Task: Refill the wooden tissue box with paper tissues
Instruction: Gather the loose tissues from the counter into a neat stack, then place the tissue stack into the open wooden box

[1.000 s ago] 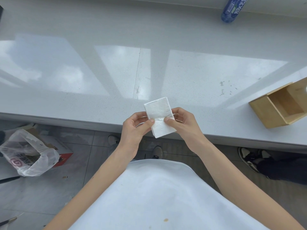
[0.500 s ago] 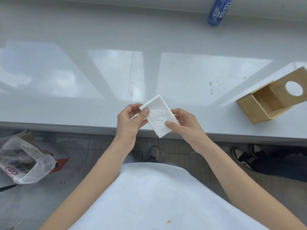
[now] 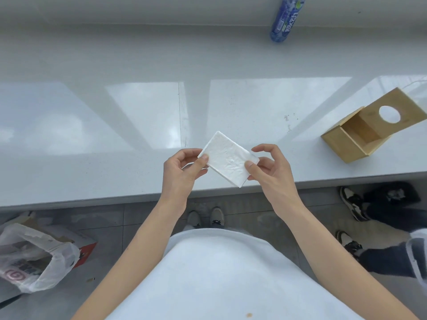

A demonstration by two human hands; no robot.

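Note:
A white folded stack of paper tissues (image 3: 227, 158) hangs tilted above the front edge of the pale counter (image 3: 115, 125). My left hand (image 3: 182, 168) pinches its left corner with thumb and fingers. My right hand (image 3: 269, 166) grips its right end. The wooden tissue box (image 3: 346, 140) lies on its side at the right of the counter, empty inside, its open side turned toward me. Its panel with a round hole (image 3: 389, 114) stands up behind the opening. The box is well apart from both hands.
A blue plastic bottle (image 3: 286, 18) stands at the back of the counter. On the floor at left a plastic bag (image 3: 34, 257) sits over a cardboard box. Another person's shoes and legs (image 3: 374, 204) are on the floor at right.
The tissue stack has rotated from nearly upright to a slanted, sideways lie between my hands. My view has shifted right, so the whole box with its holed panel now shows.

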